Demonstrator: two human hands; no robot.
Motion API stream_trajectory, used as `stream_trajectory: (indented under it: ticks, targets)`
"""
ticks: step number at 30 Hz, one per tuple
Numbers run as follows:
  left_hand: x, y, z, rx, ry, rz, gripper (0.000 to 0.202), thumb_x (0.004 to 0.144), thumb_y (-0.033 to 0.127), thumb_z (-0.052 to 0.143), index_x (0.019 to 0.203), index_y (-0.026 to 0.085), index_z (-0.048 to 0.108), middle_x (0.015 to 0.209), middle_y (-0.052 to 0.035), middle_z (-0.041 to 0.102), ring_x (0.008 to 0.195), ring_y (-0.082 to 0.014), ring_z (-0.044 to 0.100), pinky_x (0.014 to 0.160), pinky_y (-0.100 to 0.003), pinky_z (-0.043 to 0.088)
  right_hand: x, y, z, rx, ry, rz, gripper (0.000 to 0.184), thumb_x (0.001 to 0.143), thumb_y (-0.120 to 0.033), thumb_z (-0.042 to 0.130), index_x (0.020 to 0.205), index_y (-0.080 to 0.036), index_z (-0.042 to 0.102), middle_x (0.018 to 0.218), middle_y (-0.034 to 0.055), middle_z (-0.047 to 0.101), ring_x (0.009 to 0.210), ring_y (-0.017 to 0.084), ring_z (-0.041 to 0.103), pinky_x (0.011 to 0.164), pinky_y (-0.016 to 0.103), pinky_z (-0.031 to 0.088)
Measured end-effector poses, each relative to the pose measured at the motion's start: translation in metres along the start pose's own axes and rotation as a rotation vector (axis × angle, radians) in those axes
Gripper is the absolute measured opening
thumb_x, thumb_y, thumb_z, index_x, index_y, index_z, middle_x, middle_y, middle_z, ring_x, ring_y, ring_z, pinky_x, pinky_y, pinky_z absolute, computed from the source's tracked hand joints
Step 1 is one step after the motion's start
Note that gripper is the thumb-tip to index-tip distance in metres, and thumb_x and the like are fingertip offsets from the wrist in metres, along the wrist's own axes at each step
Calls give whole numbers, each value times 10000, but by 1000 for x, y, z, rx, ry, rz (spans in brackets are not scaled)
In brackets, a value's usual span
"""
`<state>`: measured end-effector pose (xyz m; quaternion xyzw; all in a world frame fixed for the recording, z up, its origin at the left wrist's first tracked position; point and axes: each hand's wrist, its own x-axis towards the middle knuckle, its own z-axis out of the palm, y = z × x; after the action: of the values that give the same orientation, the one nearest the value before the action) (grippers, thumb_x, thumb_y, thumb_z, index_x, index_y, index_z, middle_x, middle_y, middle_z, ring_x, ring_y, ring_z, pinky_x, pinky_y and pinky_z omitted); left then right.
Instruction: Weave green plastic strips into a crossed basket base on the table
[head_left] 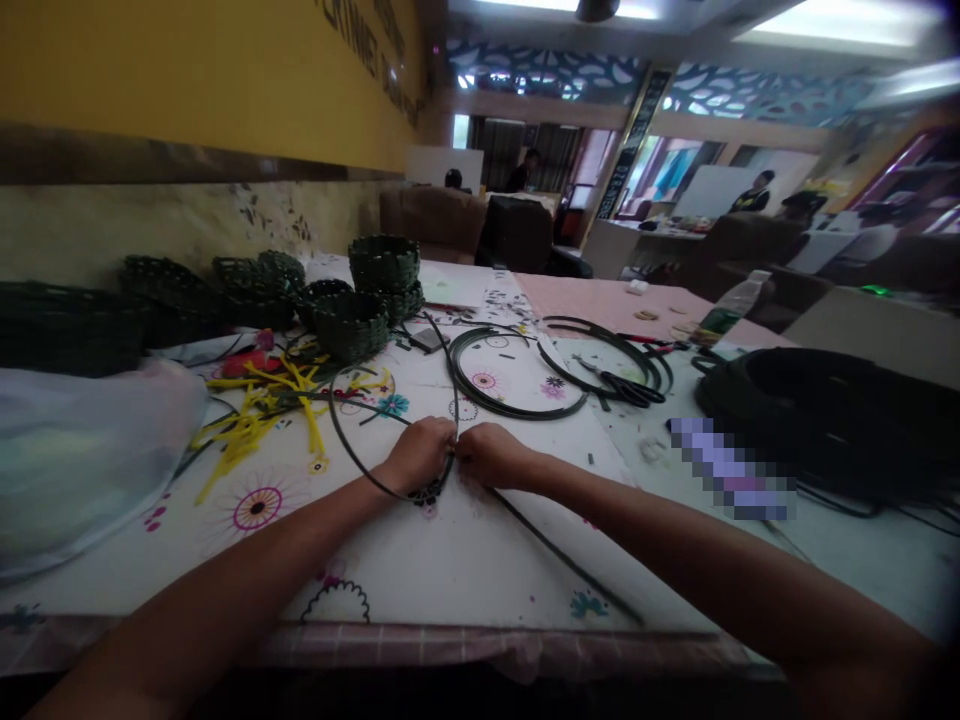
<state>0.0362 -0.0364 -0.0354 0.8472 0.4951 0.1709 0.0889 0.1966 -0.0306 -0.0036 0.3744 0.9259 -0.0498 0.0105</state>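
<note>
My left hand (417, 452) and my right hand (491, 455) are both closed and meet knuckle to knuckle over the flowered tablecloth (420, 570). Between them they pinch a dark green strip (352, 452) that loops out to the left and back to my fingers. A small dark woven piece (429, 493) sits just under my left hand. A long straight end of strip (570, 570) runs from under my right hand toward the table's near right edge.
Several dark green woven baskets (382, 265) stand at the back left. Yellow strips (255, 415) lie to the left beside a clear plastic bag (82, 450). Coils of green strip (517, 375), black scissors (626, 385) and a big dark coil (817, 410) lie to the right. People sit far behind.
</note>
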Motion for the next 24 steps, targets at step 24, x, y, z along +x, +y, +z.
stream_trajectory:
  ticks: [24]
  targets:
    - [6,18,-14,19,-51,-237,99,721,94,532,742,166,597,780,-75,660,781,-216,608,665,-294,402,-23,-34,19,-148,-43,67,229,860,-71,466,907,-80,689,864,178,718,826,259,698,663,286,472]
